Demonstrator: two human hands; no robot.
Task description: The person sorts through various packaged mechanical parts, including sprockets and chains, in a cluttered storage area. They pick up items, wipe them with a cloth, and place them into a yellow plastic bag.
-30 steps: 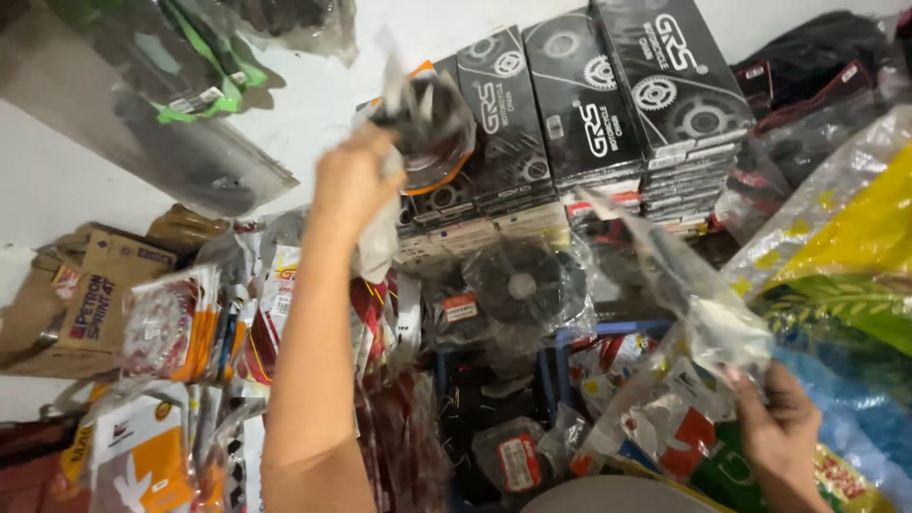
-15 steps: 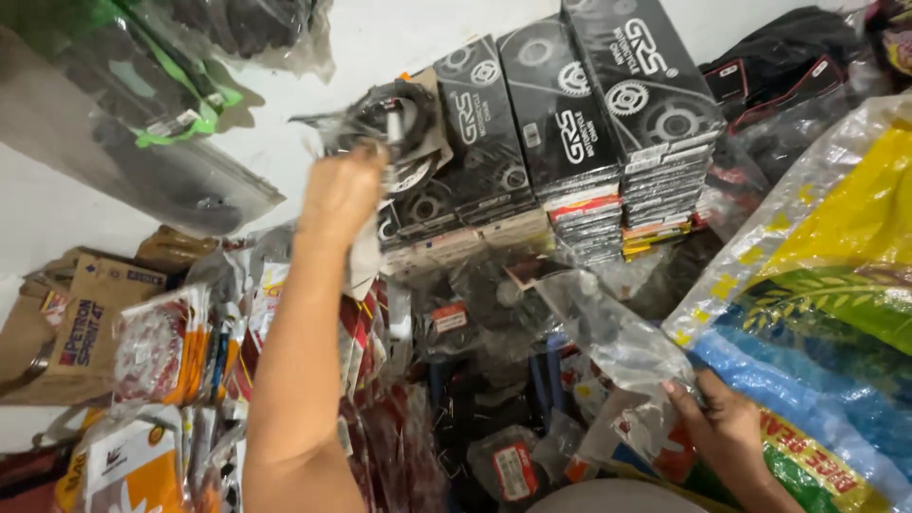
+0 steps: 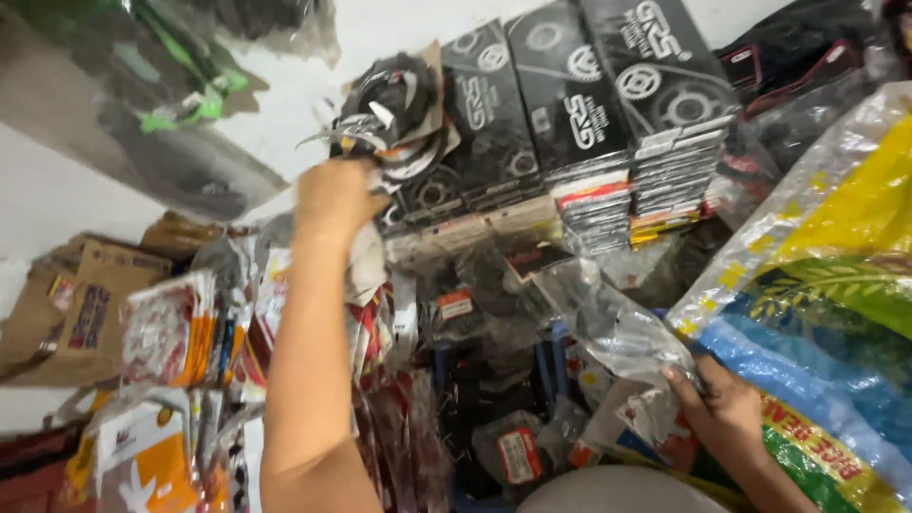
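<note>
My left hand [image 3: 334, 199] is raised at upper middle and grips a plastic-wrapped black round part on a card backing [image 3: 394, 109], held up against the stacks of black flat boxes [image 3: 579, 104]. My right hand [image 3: 727, 413] is low at the right and holds the corner of a clear plastic bag [image 3: 608, 318] that hangs crumpled over a pile of packaged parts.
Stacks of black flat boxes lean along the back. A large woven sack in yellow, green and blue [image 3: 817, 304] fills the right. Packaged parts in red and white wrappers [image 3: 171, 332] and brown cardboard [image 3: 76, 304] crowd the left. A blue crate [image 3: 546, 356] sits amid the pile.
My left hand has lifted the wrapped round part higher and closer to the black boxes. My right hand has kept hold of the clear bag and shifted slightly left.
</note>
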